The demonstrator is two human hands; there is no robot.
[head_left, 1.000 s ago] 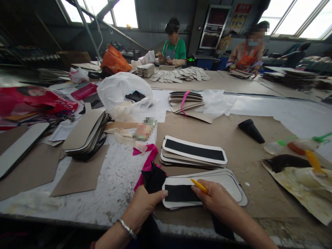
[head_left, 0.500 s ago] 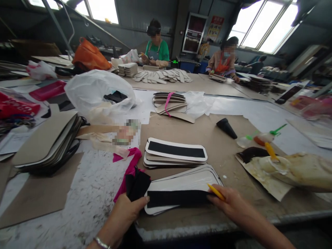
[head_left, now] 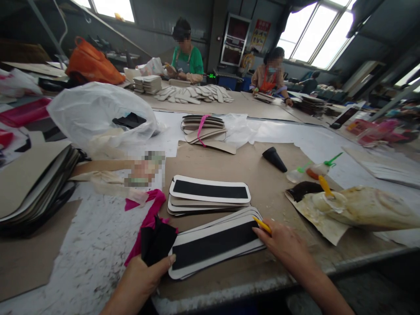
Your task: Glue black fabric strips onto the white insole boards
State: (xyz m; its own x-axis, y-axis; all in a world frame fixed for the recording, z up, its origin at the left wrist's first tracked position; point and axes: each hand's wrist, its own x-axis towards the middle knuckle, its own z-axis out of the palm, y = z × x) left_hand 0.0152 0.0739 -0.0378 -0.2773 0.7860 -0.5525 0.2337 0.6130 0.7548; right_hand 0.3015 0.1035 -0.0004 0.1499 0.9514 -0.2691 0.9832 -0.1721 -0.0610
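Observation:
My left hand (head_left: 139, 280) is closed on a bundle of black fabric strips (head_left: 156, 243) tied with a pink ribbon (head_left: 146, 214), its thumb touching the left end of a white oblong piece (head_left: 213, 247). A black strip lies along the top of that piece, which tops a low stack at the table's near edge. My right hand (head_left: 284, 245) rests on the right end of that strip with a yellow stick (head_left: 261, 224) between its fingers. A second stack of the same pieces (head_left: 208, 197) lies just beyond.
To the right lie a glue-smeared sheet (head_left: 348, 210), a black cone (head_left: 274, 159) and small bottles (head_left: 308, 171). Grey boards (head_left: 33, 179) are stacked at left, behind them a white plastic bag (head_left: 95, 113). Two people work at the far end of the table.
The black strip now covers the whole length of the top white piece; a second ago it covered only the left part. My right hand slid to the right end. The view turned right.

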